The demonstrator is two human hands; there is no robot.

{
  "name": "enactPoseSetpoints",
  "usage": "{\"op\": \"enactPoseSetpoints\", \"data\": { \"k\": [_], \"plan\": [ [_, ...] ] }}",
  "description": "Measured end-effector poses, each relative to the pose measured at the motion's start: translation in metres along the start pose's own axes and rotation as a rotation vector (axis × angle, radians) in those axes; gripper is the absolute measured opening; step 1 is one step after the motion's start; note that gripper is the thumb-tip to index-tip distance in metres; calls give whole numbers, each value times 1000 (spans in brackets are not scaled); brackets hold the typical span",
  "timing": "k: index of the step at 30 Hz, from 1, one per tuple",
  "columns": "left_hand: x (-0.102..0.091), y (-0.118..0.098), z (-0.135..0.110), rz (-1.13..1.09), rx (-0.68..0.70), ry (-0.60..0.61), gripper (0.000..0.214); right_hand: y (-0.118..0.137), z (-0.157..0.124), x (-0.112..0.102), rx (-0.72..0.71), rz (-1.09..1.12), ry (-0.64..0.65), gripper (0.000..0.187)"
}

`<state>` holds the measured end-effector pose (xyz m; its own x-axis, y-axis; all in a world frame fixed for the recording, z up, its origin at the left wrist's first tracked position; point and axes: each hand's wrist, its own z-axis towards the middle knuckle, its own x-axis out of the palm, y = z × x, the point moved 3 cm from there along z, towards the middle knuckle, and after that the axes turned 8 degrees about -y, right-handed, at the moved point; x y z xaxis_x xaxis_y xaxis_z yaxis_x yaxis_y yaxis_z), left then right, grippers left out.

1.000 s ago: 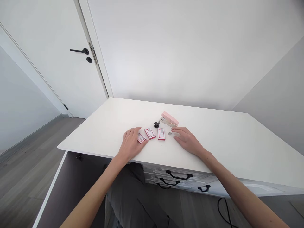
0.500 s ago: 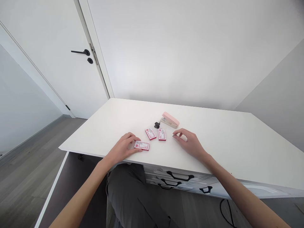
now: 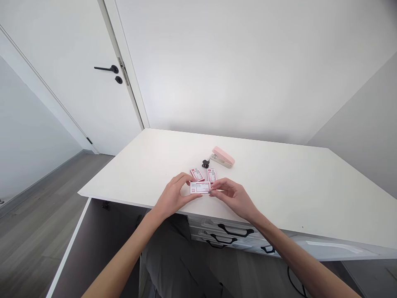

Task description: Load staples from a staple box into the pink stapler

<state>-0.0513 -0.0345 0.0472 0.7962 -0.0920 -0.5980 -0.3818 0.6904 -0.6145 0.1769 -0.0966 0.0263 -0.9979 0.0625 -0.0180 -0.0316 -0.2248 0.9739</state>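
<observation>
My left hand [image 3: 176, 194] grips a small white and red staple box [image 3: 198, 187] between thumb and fingers, by its left part. At the box's right end is my right hand [image 3: 231, 195], its thumb and fingers pinched on a tiny grey piece [image 3: 210, 191] that looks like a strip of staples. Fingertips hide most of that piece. Just behind the held box lie two similar boxes, a tilted one [image 3: 197, 174] on the left and a straighter one [image 3: 211, 174] on the right.
A pink and cream stapler [image 3: 223, 158] lies behind the boxes, with black binder clips [image 3: 205, 164] beside its left end. The white desktop [image 3: 288, 182] meets the wall at the back. Drawers with black handles [image 3: 235, 231] sit below its front edge.
My left hand has brought its staple box to the right, in front of the other two. My right hand has moved left and nearer to me, carrying the tiny grey piece to the box's right end.
</observation>
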Motion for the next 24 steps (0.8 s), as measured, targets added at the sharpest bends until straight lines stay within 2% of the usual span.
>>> {"op": "enactPoseSetpoints", "data": {
  "k": [3,6,14,17,21,24],
  "plan": [
    [1,2,0,22,-18,-20,36,6,0,-10,-27,-56,-53,24],
    [3,2,0,36,-36,-22,37,9,-2,-16,13,36,-41,25],
    [13,-1,-1,20,-19,8,40,2,-6,-7,65,96,48,28],
    [18,4,-1,57,-30,35,40,2,-3,-12,48,-2,23,29],
    [24,9,-2,140,-9,83,47,9,3,-21,-51,-287,-140,29],
    [24,10,-3,226,-32,21,58,13,3,-15,-149,-408,-132,24]
  ]
}}
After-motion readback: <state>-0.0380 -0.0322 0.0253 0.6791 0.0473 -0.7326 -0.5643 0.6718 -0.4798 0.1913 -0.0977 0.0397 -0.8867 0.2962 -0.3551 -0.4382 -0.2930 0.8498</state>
